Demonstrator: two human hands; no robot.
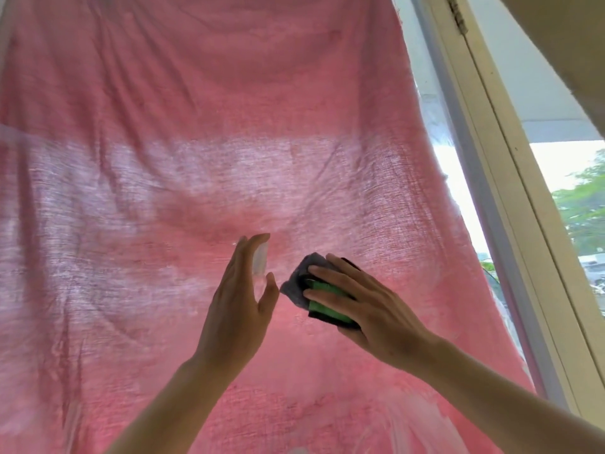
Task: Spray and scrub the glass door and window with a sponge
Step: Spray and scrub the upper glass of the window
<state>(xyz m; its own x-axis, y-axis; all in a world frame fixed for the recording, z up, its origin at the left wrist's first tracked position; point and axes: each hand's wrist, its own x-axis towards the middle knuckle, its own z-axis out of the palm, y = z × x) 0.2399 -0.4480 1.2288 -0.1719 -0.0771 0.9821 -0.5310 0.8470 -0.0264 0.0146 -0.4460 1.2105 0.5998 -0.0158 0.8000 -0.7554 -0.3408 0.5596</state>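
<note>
Pink-draped glass (438,178), R hand (370,309) w/ sponge (327,299)

I see a glass pane (442,178) filling most of the frame, with a pink cloth (203,126) hanging behind it. A green sponge (322,301) wrapped partly in a grey cloth (299,276) is pressed flat against it at lower centre. A cream frame (510,198) borders it on the right.

Bright backlight through cloth (229,126); soft blur
</note>
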